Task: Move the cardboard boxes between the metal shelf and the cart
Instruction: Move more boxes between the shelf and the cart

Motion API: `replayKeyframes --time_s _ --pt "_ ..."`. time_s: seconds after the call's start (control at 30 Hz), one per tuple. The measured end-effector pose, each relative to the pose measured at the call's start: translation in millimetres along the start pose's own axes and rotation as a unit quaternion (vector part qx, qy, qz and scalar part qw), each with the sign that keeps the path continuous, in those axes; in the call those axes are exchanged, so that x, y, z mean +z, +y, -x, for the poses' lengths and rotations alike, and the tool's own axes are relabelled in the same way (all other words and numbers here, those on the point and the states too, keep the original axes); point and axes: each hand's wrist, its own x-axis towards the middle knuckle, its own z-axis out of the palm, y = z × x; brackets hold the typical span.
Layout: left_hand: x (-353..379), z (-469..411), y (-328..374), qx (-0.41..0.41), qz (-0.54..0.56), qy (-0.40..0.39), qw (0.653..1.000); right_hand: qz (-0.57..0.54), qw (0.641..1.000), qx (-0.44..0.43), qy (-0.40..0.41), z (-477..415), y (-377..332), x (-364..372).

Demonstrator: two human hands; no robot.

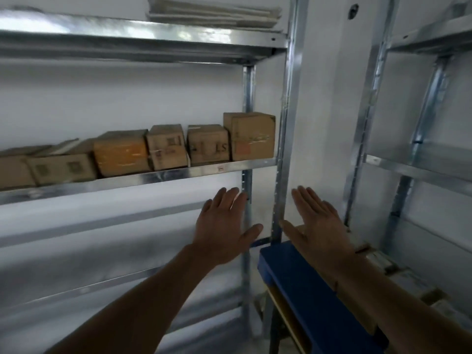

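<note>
Two bare hands are raised in the head view, and we find both empty. The left hand (pixel 224 226) and the right hand (pixel 319 221) show their backs to the camera, with fingers straight and spread, gripping nothing. Both hover below the middle level of the metal shelf (pixel 153 178), one on each side of its right front post (pixel 282 175). We see a row of cardboard boxes (pixel 166 146) on that level, set side by side; the tallest box (pixel 249 136) stands at the right end. The blue cart (pixel 306 290) sits at lower right, under the right forearm. We note pale and brown packages (pixel 378 256) on it, probably further boxes; blur prevents a firm reading. A second shelf unit (pixel 413 164) stands at the right.
</note>
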Motion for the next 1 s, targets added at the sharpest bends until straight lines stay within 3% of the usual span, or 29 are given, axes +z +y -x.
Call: replayKeyframes --time_s 0.3,1.0 --pt "-69.0 71.8 -125.2 -0.096 -0.06 0.027 0.993 -0.041 0.996 -0.078 0.007 -53.1 -145.1 24.9" --pt "-206.0 269.0 -399.5 -0.207 -0.154 0.103 0.961 -0.098 0.969 -0.225 0.034 -106.9 -504.7 86.9"
